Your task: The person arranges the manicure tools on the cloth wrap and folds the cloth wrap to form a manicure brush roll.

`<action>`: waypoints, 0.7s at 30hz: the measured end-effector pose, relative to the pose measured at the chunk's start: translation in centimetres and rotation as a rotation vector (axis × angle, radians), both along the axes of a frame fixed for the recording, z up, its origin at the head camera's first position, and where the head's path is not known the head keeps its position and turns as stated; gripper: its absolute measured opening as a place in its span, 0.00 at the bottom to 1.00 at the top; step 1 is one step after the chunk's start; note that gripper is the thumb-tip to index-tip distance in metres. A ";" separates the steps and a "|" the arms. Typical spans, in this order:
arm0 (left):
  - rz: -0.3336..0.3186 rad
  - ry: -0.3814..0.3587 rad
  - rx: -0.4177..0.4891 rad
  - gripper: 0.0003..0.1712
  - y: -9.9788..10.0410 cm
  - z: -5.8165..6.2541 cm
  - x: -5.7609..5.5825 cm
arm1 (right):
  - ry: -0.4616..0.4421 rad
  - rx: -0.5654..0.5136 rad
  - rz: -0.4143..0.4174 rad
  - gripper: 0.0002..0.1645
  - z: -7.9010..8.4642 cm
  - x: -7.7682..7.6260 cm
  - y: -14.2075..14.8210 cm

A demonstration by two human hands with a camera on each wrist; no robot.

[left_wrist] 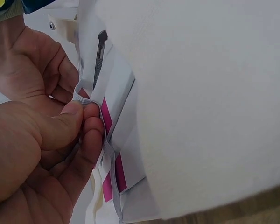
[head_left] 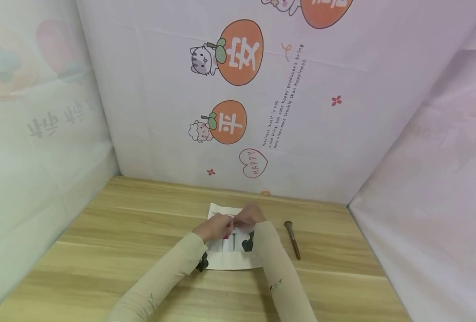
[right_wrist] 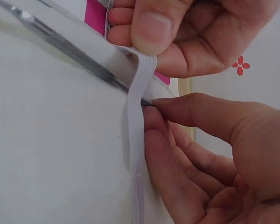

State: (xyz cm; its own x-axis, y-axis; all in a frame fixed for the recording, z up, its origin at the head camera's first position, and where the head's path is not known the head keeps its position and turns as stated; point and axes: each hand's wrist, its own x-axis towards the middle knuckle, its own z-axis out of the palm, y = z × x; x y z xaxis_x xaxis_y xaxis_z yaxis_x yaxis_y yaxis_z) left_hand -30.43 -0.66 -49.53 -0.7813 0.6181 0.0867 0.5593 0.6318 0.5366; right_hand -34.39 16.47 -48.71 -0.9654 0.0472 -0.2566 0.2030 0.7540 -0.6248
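In the white pouch point(head_left: 234, 261), my left grip point(head_left: 217, 227) pinches the elastic point(right_wrist: 136, 121), my right grip point(right_wrist: 210, 149) the metal tool point(right_wrist: 77, 52) behind it.

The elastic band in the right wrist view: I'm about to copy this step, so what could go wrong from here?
The left hand only pinches the white elastic band, so it could slip and spring back. The right hand holds the slim metal tool near one end, so it might swing or drop. The white-and-magenta pieces lie close by and could get nudged.
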 end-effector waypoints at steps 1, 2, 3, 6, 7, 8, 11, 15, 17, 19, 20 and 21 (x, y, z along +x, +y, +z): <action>-0.002 0.001 -0.001 0.10 0.0 0.1 0.0 | 0.001 -0.010 0.005 0.15 -0.1 0.0 0.2; -0.002 0.006 -0.003 0.10 0.0 0.1 0.0 | 0.002 -0.017 0.010 0.14 -0.1 0.0 0.3; -0.002 0.010 -0.005 0.10 0.1 0.1 0.0 | 0.001 -0.031 0.017 0.13 -0.1 0.0 0.4; 0.001 0.004 -0.002 0.10 0.0 0.1 0.0 | -0.004 -0.062 0.050 0.11 0.1 0.1 0.9; 0.003 -0.002 -0.002 0.10 0.0 0.1 0.0 | -0.008 -0.073 0.061 0.10 0.2 0.2 1.0; 0.005 -0.006 -0.004 0.10 0.0 0.1 0.0 | -0.012 -0.081 0.070 0.10 0.3 0.3 1.2; 0.007 -0.027 -0.004 0.09 0.0 0.3 0.1 | -0.033 -0.094 0.093 0.10 0.7 0.5 1.6; 0.009 -0.050 -0.006 0.10 -0.1 0.4 0.2 | -0.049 -0.117 0.116 0.08 0.9 0.8 2.1; 0.011 -0.056 -0.007 0.10 -0.1 0.4 0.3 | -0.056 -0.145 0.127 0.07 1.0 1.0 2.2; 0.014 -0.065 -0.007 0.10 0.0 0.4 0.3 | -0.066 -0.156 0.139 0.07 1.1 1.2 2.2; 0.016 -0.067 -0.006 0.10 0.0 0.4 0.3 | -0.070 -0.156 0.146 0.06 1.2 1.2 2.2; 0.018 -0.070 -0.005 0.10 0.1 0.4 0.3 | -0.071 -0.138 0.155 0.06 1.2 1.3 2.2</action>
State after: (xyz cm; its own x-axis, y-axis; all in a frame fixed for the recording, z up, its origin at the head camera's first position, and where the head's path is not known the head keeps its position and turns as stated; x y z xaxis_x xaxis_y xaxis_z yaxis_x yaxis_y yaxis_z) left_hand -30.16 -0.61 -49.14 -0.7962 0.6044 0.0284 0.5094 0.6443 0.5704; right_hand -33.09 18.69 -47.47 -0.9375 -0.1409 -0.3182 0.1383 0.6881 -0.7123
